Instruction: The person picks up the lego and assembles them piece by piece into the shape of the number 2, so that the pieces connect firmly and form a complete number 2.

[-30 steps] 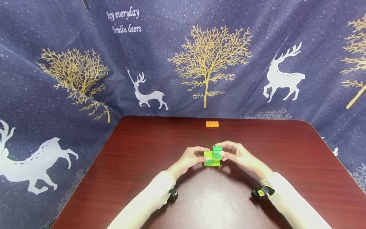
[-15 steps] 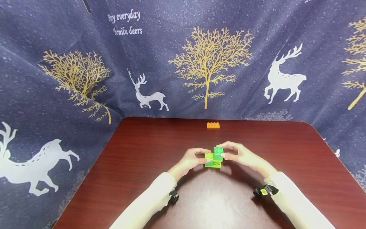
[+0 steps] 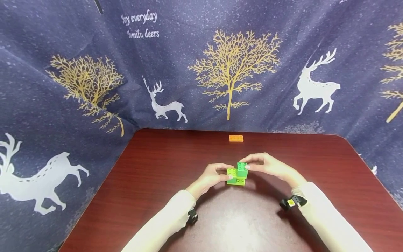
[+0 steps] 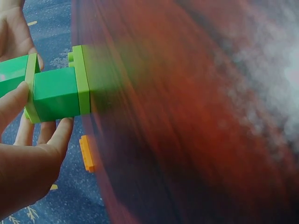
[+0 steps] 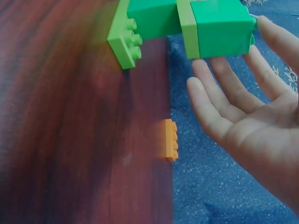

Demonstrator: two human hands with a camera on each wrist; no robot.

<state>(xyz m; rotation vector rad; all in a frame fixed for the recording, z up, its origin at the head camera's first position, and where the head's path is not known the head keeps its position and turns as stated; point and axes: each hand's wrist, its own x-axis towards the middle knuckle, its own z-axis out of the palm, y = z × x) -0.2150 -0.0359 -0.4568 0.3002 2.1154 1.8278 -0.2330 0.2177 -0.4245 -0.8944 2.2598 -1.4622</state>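
Stack of bright-green plastic blocks and lime plastic plates: standing, between both hands. Left hand: grasping the stack's left end, thumb in front, fingers behind. Right hand: thumb and fingertip pinching the stack's topmost block. Orange studded plastic plate: well beyond the stack.

Indoor setting, apparently a screened-off tabletop recording corner; whether within a home, office or lab cannot be told. One dark-blue printed fabric backdrop, creased, hung behind and beside the table, bearing golden bare-branched trees and white antlered deer. One reddish-brown wood-grain table, round-cornered, glossy. Black wrist-worn cameras, two.
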